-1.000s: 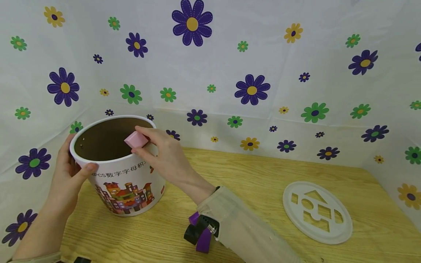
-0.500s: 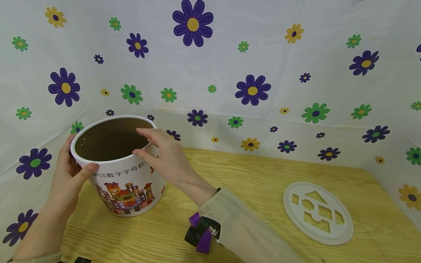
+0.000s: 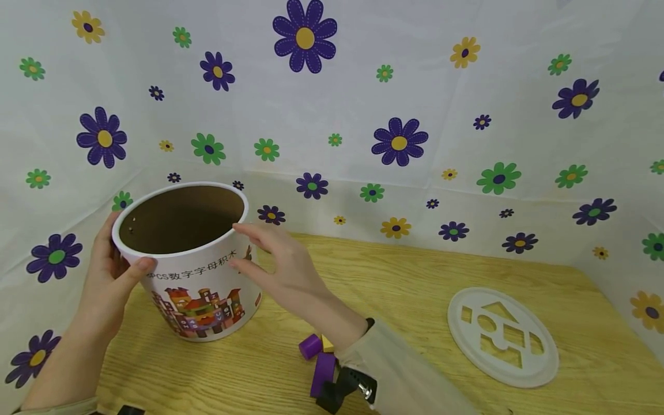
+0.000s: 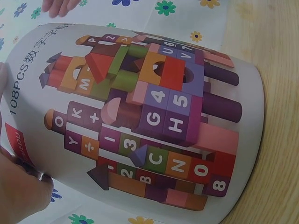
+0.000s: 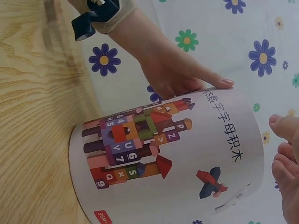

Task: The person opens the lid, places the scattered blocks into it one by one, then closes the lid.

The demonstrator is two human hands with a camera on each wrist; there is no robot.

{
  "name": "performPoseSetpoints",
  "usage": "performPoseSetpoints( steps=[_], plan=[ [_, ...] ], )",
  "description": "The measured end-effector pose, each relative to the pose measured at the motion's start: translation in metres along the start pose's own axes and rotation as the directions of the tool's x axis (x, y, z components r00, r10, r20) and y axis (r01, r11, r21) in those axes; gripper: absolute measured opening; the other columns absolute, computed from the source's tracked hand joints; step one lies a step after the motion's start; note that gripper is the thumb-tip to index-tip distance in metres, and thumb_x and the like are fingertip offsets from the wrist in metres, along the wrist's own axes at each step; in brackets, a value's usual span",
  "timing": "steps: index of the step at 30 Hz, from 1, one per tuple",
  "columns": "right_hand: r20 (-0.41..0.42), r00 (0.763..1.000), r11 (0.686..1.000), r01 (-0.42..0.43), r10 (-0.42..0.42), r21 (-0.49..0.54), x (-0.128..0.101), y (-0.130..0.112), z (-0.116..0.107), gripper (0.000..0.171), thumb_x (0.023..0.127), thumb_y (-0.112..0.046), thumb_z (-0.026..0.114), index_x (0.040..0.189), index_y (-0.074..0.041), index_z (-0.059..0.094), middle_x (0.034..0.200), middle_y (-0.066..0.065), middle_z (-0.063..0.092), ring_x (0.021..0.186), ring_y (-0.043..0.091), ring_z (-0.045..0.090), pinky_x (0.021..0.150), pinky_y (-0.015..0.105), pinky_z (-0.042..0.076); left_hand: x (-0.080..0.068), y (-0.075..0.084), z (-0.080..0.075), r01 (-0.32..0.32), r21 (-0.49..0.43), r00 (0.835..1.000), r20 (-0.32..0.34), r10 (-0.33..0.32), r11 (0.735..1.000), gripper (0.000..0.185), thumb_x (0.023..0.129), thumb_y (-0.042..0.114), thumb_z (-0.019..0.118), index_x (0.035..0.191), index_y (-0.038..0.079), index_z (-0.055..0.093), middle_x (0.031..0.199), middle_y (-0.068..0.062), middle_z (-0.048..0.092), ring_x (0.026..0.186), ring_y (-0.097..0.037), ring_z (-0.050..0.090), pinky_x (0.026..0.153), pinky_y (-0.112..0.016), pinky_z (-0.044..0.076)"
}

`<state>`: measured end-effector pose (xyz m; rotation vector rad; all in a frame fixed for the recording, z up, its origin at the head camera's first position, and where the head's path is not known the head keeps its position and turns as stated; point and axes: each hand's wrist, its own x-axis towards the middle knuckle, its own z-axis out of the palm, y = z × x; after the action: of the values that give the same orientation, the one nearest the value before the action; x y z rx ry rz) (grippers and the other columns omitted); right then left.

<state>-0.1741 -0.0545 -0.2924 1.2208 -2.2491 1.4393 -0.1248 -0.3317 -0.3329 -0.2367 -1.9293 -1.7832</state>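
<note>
A white bucket [image 3: 202, 288] printed with a picture of building blocks stands at the left of the table. My left hand [image 3: 106, 276] holds its left side, thumb on the outer wall below the rim, as the right wrist view shows too. My right hand [image 3: 282, 271] is at the bucket's right rim with nothing in it, thumb and fingers spread apart. Whether the fingertips touch the rim is unclear. The bucket's inside looks dark, and its bottom is hidden. Beneath my right forearm lie a purple cylinder [image 3: 310, 346], a purple block [image 3: 323, 374] and a partly covered yellow block [image 3: 327, 344].
A round white lid [image 3: 467, 331] with shaped cutouts lies flat on the wooden table [image 3: 394, 288] at the right. A white flowered cloth [image 3: 342, 104] stands behind the table and along both sides.
My right hand held a pink block over the bucket's rim a second ago; it let go, and the block is out of sight. Since then the hand has drawn back right. My left hand stayed.
</note>
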Motion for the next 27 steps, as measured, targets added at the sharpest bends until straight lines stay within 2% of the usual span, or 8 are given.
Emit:
performPoseSetpoints(
  steps=[5, 8, 15, 22, 27],
  plan=[
    [0.072, 0.990, 0.992, -0.126, 0.125, 0.010, -0.023, 0.000, -0.015, 0.049, 0.090, -0.037, 0.066, 0.136, -0.026, 0.052, 0.132, -0.017, 0.050, 0.119, 0.005, 0.049, 0.098, 0.025, 0.043, 0.000, 0.000, 0.000, 0.009, 0.006, 1.000, 0.000, -0.009, 1.000, 0.076, 0.094, 0.003, 0.058, 0.153, 0.024, 0.015, 0.155, -0.007, 0.017, 0.142, -0.022, 0.017, 0.098, -0.011, 0.035],
    [0.097, 0.980, 0.985, -0.170, 0.171, -0.018, -0.037, 0.003, -0.024, 0.049, 0.089, -0.040, 0.065, 0.135, -0.030, 0.052, 0.132, -0.019, 0.050, 0.118, 0.003, 0.049, 0.097, 0.029, 0.044, -0.001, 0.000, 0.000, 0.016, 0.016, 1.000, -0.001, -0.016, 1.000, 0.076, 0.094, 0.003, 0.057, 0.153, 0.025, 0.015, 0.155, -0.007, 0.017, 0.143, -0.022, 0.016, 0.098, -0.010, 0.034],
    [0.120, 0.989, 0.996, -0.079, 0.084, -0.044, -0.065, 0.013, -0.037, 0.048, 0.088, -0.030, 0.069, 0.133, -0.023, 0.055, 0.128, -0.013, 0.055, 0.113, 0.007, 0.053, 0.093, 0.028, 0.047, -0.002, 0.001, 0.001, 0.022, 0.025, 1.000, -0.006, -0.022, 0.999, 0.076, 0.094, 0.003, 0.057, 0.153, 0.025, 0.015, 0.155, -0.007, 0.017, 0.142, -0.021, 0.017, 0.098, -0.010, 0.034],
    [0.142, 0.984, 0.991, -0.099, 0.111, -0.085, -0.089, 0.024, -0.047, 0.047, 0.089, -0.033, 0.068, 0.133, -0.026, 0.055, 0.129, -0.015, 0.054, 0.116, 0.007, 0.052, 0.094, 0.033, 0.047, -0.002, 0.001, 0.001, 0.024, 0.032, 1.000, -0.010, -0.024, 0.999, 0.075, 0.094, 0.003, 0.057, 0.153, 0.025, 0.016, 0.154, -0.008, 0.019, 0.140, -0.022, 0.021, 0.095, -0.009, 0.037],
    [0.153, 0.981, 0.989, -0.100, 0.116, -0.110, -0.103, 0.036, -0.054, 0.046, 0.089, -0.030, 0.068, 0.132, -0.021, 0.056, 0.129, -0.012, 0.054, 0.115, 0.011, 0.054, 0.091, 0.034, 0.049, -0.001, 0.001, 0.001, 0.019, 0.028, 1.000, -0.005, -0.019, 0.999, 0.076, 0.093, 0.003, 0.057, 0.153, 0.025, 0.016, 0.154, -0.008, 0.019, 0.140, -0.022, 0.021, 0.094, -0.009, 0.038]
  ],
)
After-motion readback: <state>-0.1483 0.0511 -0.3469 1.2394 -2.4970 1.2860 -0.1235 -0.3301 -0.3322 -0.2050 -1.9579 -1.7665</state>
